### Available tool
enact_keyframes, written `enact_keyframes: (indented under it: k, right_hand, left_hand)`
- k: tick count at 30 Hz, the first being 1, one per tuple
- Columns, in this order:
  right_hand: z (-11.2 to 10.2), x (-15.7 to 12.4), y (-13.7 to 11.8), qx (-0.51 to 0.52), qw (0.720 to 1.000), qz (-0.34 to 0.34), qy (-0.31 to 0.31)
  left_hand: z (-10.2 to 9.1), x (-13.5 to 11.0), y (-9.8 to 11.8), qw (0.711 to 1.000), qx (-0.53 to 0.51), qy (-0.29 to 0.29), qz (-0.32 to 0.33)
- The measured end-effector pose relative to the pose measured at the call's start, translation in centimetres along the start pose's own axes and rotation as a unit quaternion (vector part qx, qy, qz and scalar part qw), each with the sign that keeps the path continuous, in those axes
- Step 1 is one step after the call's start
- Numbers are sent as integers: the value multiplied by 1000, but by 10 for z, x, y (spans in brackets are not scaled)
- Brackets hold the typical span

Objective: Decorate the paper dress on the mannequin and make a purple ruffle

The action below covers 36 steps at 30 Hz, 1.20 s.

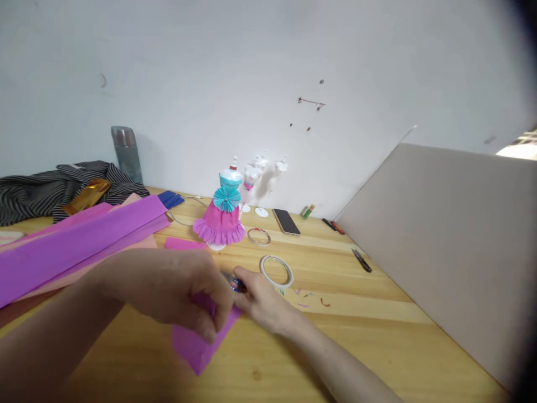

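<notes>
My left hand (180, 288) is closed on a piece of purple crepe paper (195, 350), which hangs down below the fingers. Just right of it, my right hand (262, 302) is wrapped around scissors (237, 284) with dark blue handles; their blades are mostly hidden behind my left hand. A pink paper piece (184, 243) lies behind my left hand. Beyond my hands stands a small dress form (230, 179) wearing a turquoise top, a turquoise pleated fan (226, 199) and a pink skirt (218, 221) with a purple ruffle.
Purple paper sheets (92, 246) and a striped cloth (25, 193) lie left, near a bottle (126, 151). Tape rolls (289, 275), a phone (286, 221), paper scraps (323, 302) and thread snips (361, 260) are at right. White mannequins (251, 174) stand behind; a pale panel (444, 240) borders the right.
</notes>
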State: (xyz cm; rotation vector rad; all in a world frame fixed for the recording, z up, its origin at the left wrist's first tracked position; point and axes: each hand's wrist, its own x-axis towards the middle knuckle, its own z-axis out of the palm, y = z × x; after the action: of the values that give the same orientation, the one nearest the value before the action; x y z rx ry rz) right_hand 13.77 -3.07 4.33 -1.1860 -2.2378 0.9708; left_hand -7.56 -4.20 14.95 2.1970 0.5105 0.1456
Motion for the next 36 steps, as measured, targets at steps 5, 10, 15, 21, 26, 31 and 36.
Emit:
enact_keyframes:
  k: [5,10,15,21,26,31,36]
  right_hand:
    - [-3,4,-1,329,942,-18,60]
    - [-3,0,-10,427,904,21,9]
    - [-26,2,-7,367,928,49,-42]
    - [-93,16,-26,308,949,14,67]
    - [-142,43,-55,256,959,-26,118]
    - [-159,77,-63,175,967,-36,184]
    - [-169,101,-55,128,968,-35,214]
  left_hand:
    - [-1,13,-8,973,62,220,-13]
    - [-13,19,-27,944,-18,329,-5]
    - [-28,9,-32,907,-113,403,-45]
    - [-33,-3,-28,851,-218,477,-33]
    - [-55,-5,-33,834,-220,505,-27]
    - [-96,10,-43,843,-204,494,-68]
    - [-128,26,-51,861,-165,467,-116]
